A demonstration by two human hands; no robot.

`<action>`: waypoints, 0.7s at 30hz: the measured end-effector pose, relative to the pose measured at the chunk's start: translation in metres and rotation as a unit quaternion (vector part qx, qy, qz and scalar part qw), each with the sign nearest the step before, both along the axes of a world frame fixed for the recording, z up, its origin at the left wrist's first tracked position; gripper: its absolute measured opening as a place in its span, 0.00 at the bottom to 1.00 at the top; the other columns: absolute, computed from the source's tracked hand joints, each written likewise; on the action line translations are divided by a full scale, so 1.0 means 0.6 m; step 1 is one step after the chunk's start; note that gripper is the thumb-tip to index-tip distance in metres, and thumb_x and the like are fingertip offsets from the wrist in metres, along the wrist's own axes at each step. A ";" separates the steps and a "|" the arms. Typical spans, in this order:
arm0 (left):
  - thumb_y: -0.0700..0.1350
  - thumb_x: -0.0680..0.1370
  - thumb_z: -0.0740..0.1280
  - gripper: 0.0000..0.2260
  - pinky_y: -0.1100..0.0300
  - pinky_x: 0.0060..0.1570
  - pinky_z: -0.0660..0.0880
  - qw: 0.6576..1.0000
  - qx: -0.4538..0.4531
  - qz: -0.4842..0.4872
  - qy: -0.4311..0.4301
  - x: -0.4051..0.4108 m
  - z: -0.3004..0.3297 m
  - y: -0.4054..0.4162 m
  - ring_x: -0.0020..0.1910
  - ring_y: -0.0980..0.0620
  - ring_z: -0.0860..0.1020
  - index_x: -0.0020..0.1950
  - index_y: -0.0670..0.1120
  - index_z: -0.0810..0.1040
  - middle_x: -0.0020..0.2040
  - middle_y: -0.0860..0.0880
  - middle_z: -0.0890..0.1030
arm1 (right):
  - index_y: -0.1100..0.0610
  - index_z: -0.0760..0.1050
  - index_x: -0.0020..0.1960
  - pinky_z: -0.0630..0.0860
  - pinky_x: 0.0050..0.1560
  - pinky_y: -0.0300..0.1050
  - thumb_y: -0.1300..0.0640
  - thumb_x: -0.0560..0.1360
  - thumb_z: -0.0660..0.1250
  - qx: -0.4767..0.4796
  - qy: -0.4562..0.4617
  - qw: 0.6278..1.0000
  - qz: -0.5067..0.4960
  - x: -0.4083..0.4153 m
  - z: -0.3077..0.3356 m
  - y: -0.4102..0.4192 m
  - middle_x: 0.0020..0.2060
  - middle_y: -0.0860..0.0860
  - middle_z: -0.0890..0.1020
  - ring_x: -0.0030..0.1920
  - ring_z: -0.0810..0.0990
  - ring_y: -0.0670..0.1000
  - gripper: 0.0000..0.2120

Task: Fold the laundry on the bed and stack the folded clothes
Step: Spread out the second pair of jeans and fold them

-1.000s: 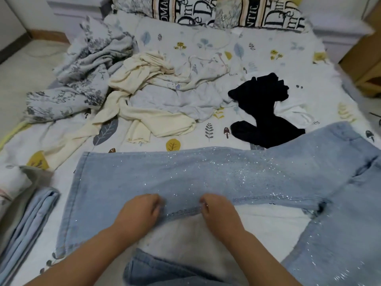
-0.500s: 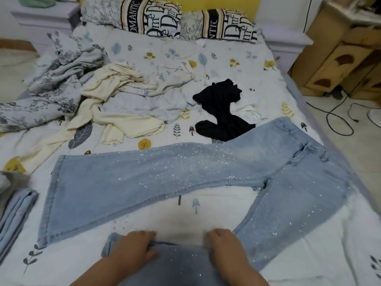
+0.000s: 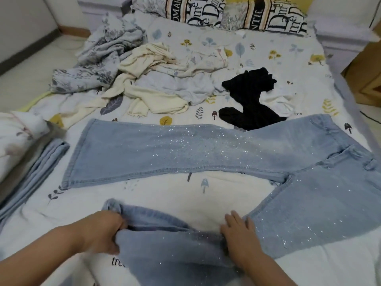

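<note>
Home bedroom: bed (image 3: 257, 50) with leaf-print sheet, two lettered pillows (image 3: 266, 15) at the headboard, loose laundry heap (image 3: 156, 83), tiled floor (image 3: 31, 65).

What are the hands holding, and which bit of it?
The jeans. The left hand grips the bunched near leg close to its hem. The right hand lies on the same leg with its fingers straight, pressing rather than gripping.

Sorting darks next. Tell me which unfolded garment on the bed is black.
The black garment, right of the cream and grey pile, just beyond the jeans.
</note>
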State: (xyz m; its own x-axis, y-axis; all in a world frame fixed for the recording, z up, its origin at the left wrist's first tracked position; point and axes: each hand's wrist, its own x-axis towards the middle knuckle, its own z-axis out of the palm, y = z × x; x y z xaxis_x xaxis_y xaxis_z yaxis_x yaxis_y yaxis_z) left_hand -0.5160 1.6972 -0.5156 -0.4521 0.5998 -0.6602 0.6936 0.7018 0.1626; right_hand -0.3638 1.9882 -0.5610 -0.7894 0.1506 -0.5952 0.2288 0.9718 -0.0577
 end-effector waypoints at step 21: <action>0.48 0.76 0.68 0.24 0.53 0.52 0.71 0.775 0.150 0.613 0.047 -0.009 -0.056 -0.049 0.57 0.39 0.75 0.65 0.35 0.68 0.60 0.37 0.76 | 0.57 0.64 0.69 0.63 0.64 0.51 0.53 0.76 0.64 0.032 0.266 0.952 -0.150 -0.098 0.034 0.041 0.65 0.58 0.68 0.65 0.65 0.58 0.24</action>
